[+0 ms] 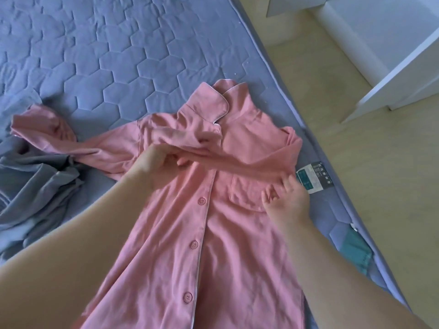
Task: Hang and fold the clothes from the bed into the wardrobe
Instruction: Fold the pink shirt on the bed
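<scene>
**Sleeve Fold: Slip Risk**

The pink shirt [204,222] lies buttoned, front up, near the bed [95,55] edge. My left hand [156,165] pinches the folded-over sleeve; my right hand [287,200] presses, fingers spread, at its shoulder fold. The soft, limp knit may slide or bunch if I release unevenly. A grey garment [35,186] lies crumpled alongside.

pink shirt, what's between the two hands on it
In the head view, the pink shirt's folded-over sleeve stretches across the chest from the left hand to the right hand, with the button placket beneath it.
</scene>
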Tool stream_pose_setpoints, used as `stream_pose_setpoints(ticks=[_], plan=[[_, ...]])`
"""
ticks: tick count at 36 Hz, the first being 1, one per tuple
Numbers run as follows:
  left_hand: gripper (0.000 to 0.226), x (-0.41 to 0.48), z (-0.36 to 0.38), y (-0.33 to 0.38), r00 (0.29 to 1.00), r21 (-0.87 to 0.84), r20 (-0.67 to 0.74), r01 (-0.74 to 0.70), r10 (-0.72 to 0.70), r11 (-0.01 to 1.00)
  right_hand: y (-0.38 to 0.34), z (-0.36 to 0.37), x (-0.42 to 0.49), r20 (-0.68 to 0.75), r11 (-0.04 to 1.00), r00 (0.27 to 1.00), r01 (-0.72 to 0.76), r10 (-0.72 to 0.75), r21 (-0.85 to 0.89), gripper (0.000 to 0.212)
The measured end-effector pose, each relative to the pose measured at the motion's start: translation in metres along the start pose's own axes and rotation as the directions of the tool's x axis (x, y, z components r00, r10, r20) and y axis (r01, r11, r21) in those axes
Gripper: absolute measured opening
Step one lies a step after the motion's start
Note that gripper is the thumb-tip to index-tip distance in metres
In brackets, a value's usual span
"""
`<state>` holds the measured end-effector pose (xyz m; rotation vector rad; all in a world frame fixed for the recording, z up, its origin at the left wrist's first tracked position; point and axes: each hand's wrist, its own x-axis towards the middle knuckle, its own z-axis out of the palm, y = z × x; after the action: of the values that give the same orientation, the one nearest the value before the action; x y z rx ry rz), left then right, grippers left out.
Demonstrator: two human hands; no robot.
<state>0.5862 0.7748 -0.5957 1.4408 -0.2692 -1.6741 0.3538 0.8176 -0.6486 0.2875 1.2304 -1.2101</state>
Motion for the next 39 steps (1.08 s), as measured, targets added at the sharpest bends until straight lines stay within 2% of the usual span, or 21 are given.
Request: stream_pose_setpoints(ticks=[2, 4, 6, 8, 10, 11, 13, 14, 15, 16, 18, 20, 21, 23, 25, 27, 28, 31, 33, 35, 39], plan=[[0.035, -0.012, -0.018, 0.009, 0.997, -0.06, 0.043, -0.061, 0.063, 0.996, -0.009, -0.002, 0.0, -0.015, 0.999, 0.999, 0.042, -0.043, -0.01, 0.019], [0.039, -0.017, -0.019, 0.004, 0.996, 0.029, -0.037, -0.076, 0.077, 0.997, -0.012, -0.006, -0.002, -0.079, 0.998, 0.995, 0.058, -0.06, -0.037, 0.023], [0.04, -0.02, -0.017, -0.007, 0.957, 0.196, -0.268, -0.059, 0.112, 0.979, -0.013, -0.012, -0.002, -0.129, 0.993, 0.99, 0.047, -0.061, -0.112, 0.024], [0.036, -0.025, -0.033, -0.016, 0.816, 0.389, -0.539, 0.024, 0.206, 0.921, -0.01, -0.018, -0.002, -0.133, 0.974, 0.99, 0.008, -0.039, -0.226, 0.023], [0.051, -0.021, -0.038, -0.018, 0.821, 0.426, -0.571, 0.319, -0.022, 0.847, -0.006, -0.024, 0.0, -0.136, 0.959, 0.99, -0.005, -0.035, -0.284, 0.019], [0.054, -0.016, -0.049, -0.023, 0.824, 0.375, -0.548, 0.394, -0.143, 0.839, -0.004, -0.026, 0.001, -0.141, 0.957, 0.989, -0.008, -0.035, -0.292, 0.013], [0.011, -0.015, -0.063, -0.024, 0.867, 0.165, -0.378, 0.408, -0.325, 0.898, 0.001, -0.029, 0.002, -0.15, 0.952, 0.988, -0.026, -0.02, -0.304, 0.011], [0.031, -0.014, -0.067, -0.026, 0.861, 0.064, -0.376, 0.392, -0.342, 0.918, 0.004, -0.03, 0.003, -0.147, 0.945, 0.989, -0.03, -0.019, -0.325, 0.017], [0.048, -0.009, -0.07, -0.028, 0.869, 0.084, -0.336, 0.412, -0.364, 0.907, 0.007, -0.031, 0.004, -0.147, 0.937, 0.989, -0.028, -0.025, -0.347, 0.023], [0.056, -0.008, -0.065, -0.028, 0.879, 0.193, -0.325, 0.422, -0.348, 0.886, 0.009, -0.03, 0.004, -0.15, 0.932, 0.988, -0.033, -0.024, -0.361, 0.026], [0.049, -0.005, -0.058, -0.033, 0.916, 0.543, -0.339, 0.378, -0.216, 0.75, 0.01, -0.028, 0.005, -0.166, 0.906, 0.984, -0.012, -0.064, -0.422, 0.017], [0.049, -0.008, -0.052, -0.038, 0.949, 0.837, -0.314, 0.287, -0.019, 0.466, 0.006, -0.024, 0.008, -0.145, 0.796, 0.97, 0.07, -0.195, -0.601, 0.01], [0.044, -0.007, -0.051, -0.038, 0.959, 0.892, -0.278, 0.237, 0.053, 0.384, 0.004, -0.024, 0.011, -0.101, 0.692, 0.956, 0.125, -0.276, -0.711, 0.015], [0.038, -0.002, -0.054, -0.034, 0.959, 0.919, -0.227, 0.152, 0.172, 0.363, -0.001, -0.024, 0.016, -0.005, 0.46, 0.907, 0.209, -0.421, -0.863, 0.024], [0.025, 0.0, -0.055, -0.021, 0.937, 0.918, -0.193, 0.069, 0.29, 0.39, -0.003, -0.022, 0.017, 0.053, 0.339, 0.891, 0.226, -0.451, -0.913, 0.019], [0.031, 0.001, -0.054, -0.005, 0.898, 0.878, -0.165, -0.055, 0.408, 0.476, -0.001, -0.019, 0.016, 0.033, 0.376, 0.916, 0.196, -0.4, -0.906, 0.009], [0.034, -0.002, -0.055, 0.003, 0.862, 0.855, -0.164, -0.118, 0.479, 0.504, 0.001, -0.019, 0.017, 0.02, 0.406, 0.924, 0.188, -0.383, -0.894, 0.015], [0.046, -0.012, -0.063, 0.028, 0.779, 0.801, -0.133, -0.28, 0.613, 0.53, 0.001, -0.022, 0.015, 0.029, 0.497, 0.942, 0.202, -0.334, -0.844, 0.016], [0.051, -0.016, -0.07, 0.042, 0.78, 0.76, -0.096, -0.343, 0.619, 0.551, 0.001, -0.025, 0.014, 0.046, 0.598, 0.958, 0.213, -0.283, -0.772, 0.038], [0.043, -0.014, -0.078, 0.045, 0.777, 0.779, -0.126, -0.308, 0.617, 0.546, -0.001, -0.025, 0.015, 0.01, 0.695, 0.964, 0.198, -0.264, -0.691, 0.05], [0.027, -0.005, -0.095, 0.041, 0.797, 0.794, -0.22, -0.189, 0.563, 0.578, -0.008, -0.02, 0.013, -0.093, 0.851, 0.968, 0.156, -0.232, -0.502, 0.039]])
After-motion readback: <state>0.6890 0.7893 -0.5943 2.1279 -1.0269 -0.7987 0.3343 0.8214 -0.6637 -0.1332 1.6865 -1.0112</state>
